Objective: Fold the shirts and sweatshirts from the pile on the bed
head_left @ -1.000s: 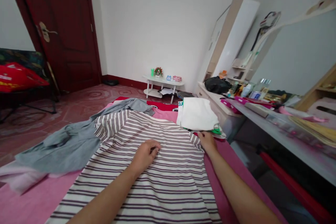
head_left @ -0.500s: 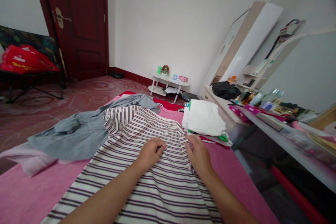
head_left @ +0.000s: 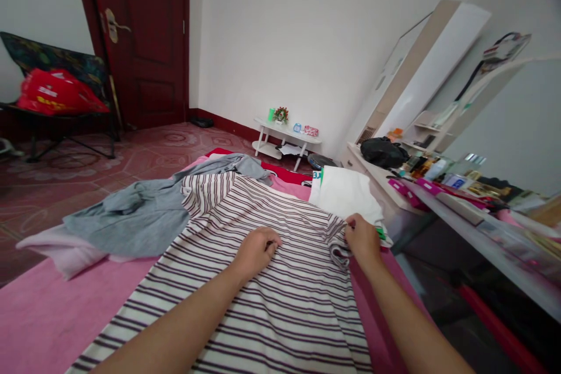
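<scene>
A white T-shirt with dark stripes (head_left: 258, 315) lies spread over a pink bed cover, its neckline at the far end. At its right shoulder, my right hand (head_left: 364, 241) is closed in a pinch on the sleeve edge, which is bunched into folds. My left hand (head_left: 256, 252) rests on the middle of the shirt with fingers curled together. Whether cloth is caught between those fingers is hidden. Left of the shirt lies a crumpled grey garment (head_left: 131, 219). A folded stack of white clothes (head_left: 348, 191) sits just beyond my right hand.
The pink bed cover (head_left: 39, 315) extends to the left. A dressing table (head_left: 456, 204) with bottles and boxes runs along the right side, close to my right arm. A low white table (head_left: 287, 131) stands by the far wall. A red bag (head_left: 61, 93) sits on a chair.
My right hand has moved right and drawn the striped T-shirt's right sleeve outward. My left hand stays in nearly the same place. The view has turned slightly left.
</scene>
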The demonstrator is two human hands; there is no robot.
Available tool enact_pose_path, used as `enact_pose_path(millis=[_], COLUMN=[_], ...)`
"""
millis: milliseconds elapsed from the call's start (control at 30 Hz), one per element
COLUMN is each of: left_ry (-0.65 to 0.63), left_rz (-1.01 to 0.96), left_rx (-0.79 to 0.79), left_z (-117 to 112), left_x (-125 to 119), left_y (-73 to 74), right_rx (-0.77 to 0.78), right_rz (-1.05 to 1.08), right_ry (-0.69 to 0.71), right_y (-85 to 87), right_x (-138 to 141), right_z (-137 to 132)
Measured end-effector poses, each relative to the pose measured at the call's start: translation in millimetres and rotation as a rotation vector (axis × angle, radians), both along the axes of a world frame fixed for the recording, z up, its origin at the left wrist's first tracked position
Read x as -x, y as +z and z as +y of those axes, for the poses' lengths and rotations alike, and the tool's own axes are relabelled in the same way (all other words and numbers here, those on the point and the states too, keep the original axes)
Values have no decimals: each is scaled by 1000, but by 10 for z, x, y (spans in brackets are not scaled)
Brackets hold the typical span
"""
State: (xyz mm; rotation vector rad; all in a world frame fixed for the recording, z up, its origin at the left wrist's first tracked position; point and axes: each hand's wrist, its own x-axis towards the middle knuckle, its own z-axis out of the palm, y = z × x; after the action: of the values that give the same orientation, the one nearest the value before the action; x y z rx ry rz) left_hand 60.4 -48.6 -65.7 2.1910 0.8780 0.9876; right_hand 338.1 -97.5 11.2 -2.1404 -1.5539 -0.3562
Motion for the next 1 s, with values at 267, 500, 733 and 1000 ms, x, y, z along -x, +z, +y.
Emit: enact_pose_path(millis=[267, 500, 733, 1000], left_ry=[7, -31, -201, -58], left_rz=[34, 145, 494, 488], left_rx=[-35, -112, -183, -127], left_z=[-13, -43, -336, -305], left_x=[22, 69, 291, 1304], left_y=[19, 46, 75, 573], right_rx=[136, 274, 398, 351], right_rz=[-211, -250, -317, -305], right_ry=[494, 127, 31, 88], right_y=[-432, -919, -909, -986], right_x=[559, 408, 527, 459], right_z=[-19, 217, 62, -126])
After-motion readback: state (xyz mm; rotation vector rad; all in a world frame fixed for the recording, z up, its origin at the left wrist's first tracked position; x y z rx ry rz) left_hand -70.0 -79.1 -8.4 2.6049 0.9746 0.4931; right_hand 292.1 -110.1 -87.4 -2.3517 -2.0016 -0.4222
